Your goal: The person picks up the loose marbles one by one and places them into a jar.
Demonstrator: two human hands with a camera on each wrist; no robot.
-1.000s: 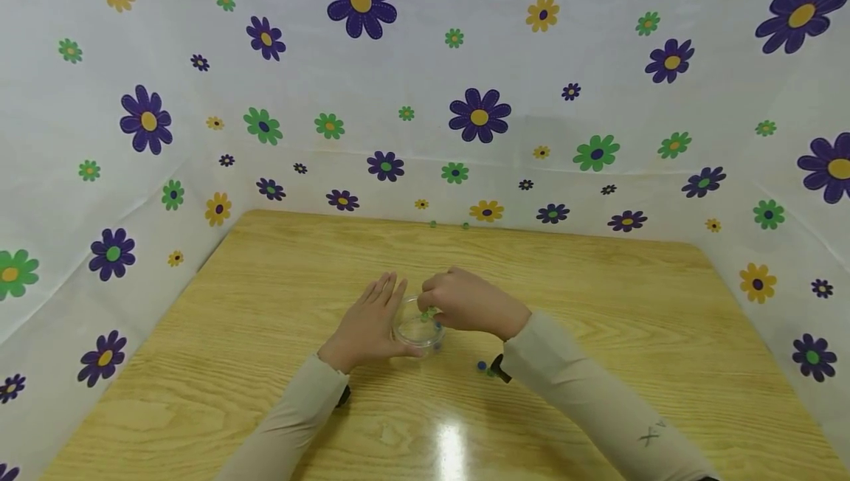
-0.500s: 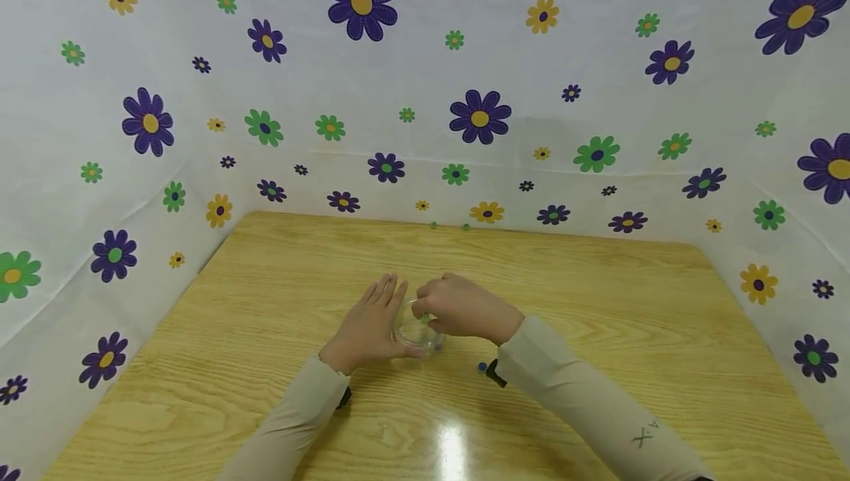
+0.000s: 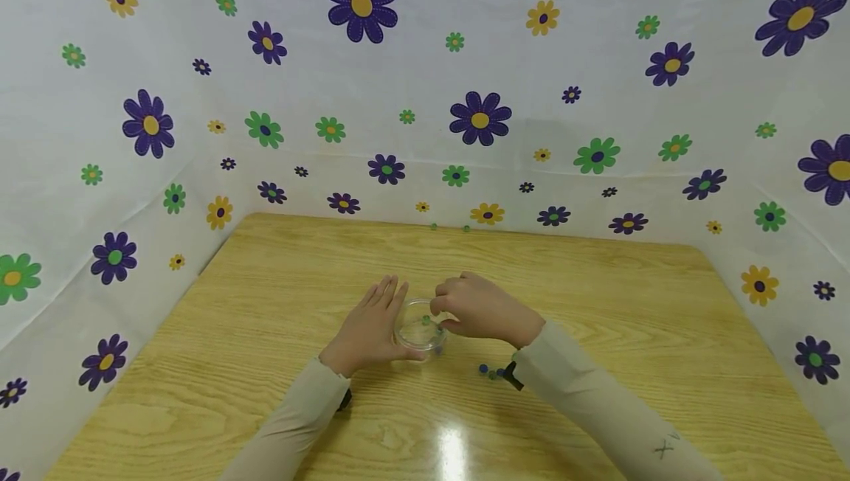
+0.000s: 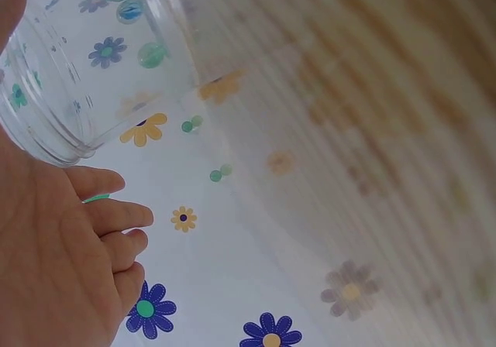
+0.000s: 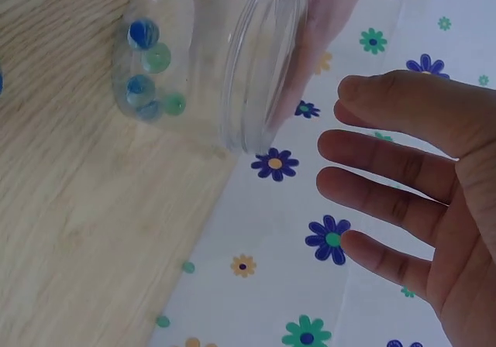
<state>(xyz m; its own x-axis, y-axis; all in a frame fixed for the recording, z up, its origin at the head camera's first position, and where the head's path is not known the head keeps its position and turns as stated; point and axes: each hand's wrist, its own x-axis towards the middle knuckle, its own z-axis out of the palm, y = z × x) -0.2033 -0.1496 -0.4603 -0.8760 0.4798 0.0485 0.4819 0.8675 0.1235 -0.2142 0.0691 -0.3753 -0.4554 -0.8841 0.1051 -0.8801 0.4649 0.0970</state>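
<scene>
In the head view a clear jar [image 3: 412,337] stands mid-table with its round mouth up. My left hand [image 3: 368,333] rests against its left side, fingers straight, with the thumb along the near side. The left wrist view shows those fingers [image 4: 116,219] reaching past the threaded rim. Several blue and green marbles sit at the jar's bottom, among them a blue one [image 5: 143,34] and a green one [image 5: 175,103]. Right beside the mouth is my right hand [image 3: 488,308]. The right wrist view shows its fingers [image 5: 380,192] apart and relaxed, holding nothing.
Near my right cuff lie a blue marble [image 3: 483,369], a green marble [image 3: 492,375] and another blue one [image 3: 501,372]. At the table's back edge sit two green marbles [image 3: 467,229]. A white flower-print sheet [image 3: 425,68] encloses the wooden table [image 3: 598,274].
My right hand has moved a little right, away from over the jar's mouth. A green marble inside the jar is less covered, and marbles beside the right cuff show again. The left hand stays.
</scene>
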